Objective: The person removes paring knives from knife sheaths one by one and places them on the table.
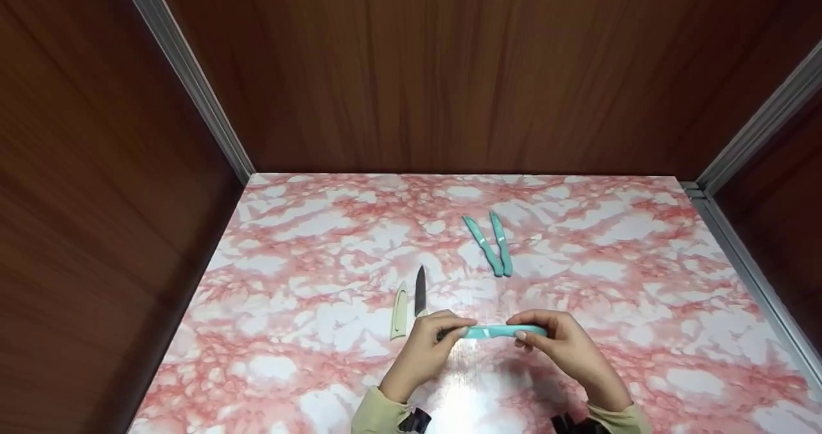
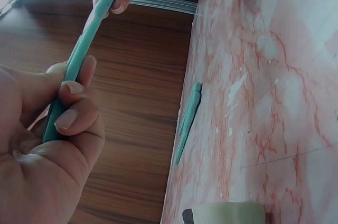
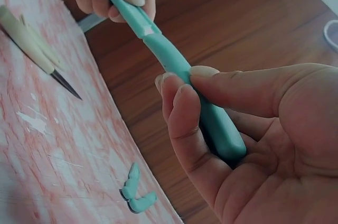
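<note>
A teal knife (image 1: 499, 331) is held level above the table between both hands. My left hand (image 1: 429, 344) pinches its blade end between thumb and fingers, and in the left wrist view the teal blade part (image 2: 81, 55) runs down into that palm. With thumb and curled fingers my right hand (image 1: 568, 347) grips the handle (image 3: 219, 129); the handle's butt lies near the palm. A white mark (image 3: 148, 29) shows where blade part and handle meet. Beyond my left hand lies a knife with a dark blade (image 1: 420, 291), its pale green handle mostly hidden in the head view.
Beside the dark-bladed knife lies a pale green sheath (image 1: 399, 312). Farther back, two more teal knives (image 1: 481, 244) lie in a narrow V, handle ends together. Wood-grain panels (image 1: 437, 74) rise behind and beside the red-and-white marbled table (image 1: 308, 267).
</note>
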Demonstrator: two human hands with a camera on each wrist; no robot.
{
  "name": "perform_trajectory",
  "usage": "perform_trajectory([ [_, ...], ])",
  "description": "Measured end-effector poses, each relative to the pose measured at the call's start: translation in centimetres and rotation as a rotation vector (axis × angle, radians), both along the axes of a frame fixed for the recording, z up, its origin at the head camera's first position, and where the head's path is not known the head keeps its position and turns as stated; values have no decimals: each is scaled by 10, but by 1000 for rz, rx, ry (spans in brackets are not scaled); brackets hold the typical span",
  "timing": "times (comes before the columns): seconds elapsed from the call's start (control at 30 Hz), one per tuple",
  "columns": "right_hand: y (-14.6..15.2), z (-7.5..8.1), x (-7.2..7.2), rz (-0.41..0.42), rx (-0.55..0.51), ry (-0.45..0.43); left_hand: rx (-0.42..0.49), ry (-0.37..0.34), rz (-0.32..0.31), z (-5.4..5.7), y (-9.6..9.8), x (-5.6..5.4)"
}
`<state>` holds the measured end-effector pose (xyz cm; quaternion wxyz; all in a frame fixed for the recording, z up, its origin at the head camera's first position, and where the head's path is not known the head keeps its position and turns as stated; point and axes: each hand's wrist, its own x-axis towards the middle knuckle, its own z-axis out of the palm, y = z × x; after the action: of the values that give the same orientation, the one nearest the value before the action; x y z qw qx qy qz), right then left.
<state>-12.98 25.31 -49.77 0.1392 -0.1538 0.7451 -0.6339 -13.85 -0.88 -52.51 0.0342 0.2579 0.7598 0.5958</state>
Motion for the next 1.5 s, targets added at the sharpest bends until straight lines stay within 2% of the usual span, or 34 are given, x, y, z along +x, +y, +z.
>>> perform_trajectory([
  [0.13,1,1,-1,1,-2,13,7,1,-1,6,2,2],
  [0.33,2,3,0,0,4,11,28,-8,-3,33,0,13],
  [0.43,2,3,1,-6,-5,20,34,-11,3,39,0,17],
  [0.8,-1,3,2,-24,-28,13,92,-12,86,34,5,18],
  [1.13,3,3,2,-29,-9,-19,86,-16,61,36,5,17],
  [1.5,7,1,3,-22,-13,-1,64,-45,57,40,5,20],
])
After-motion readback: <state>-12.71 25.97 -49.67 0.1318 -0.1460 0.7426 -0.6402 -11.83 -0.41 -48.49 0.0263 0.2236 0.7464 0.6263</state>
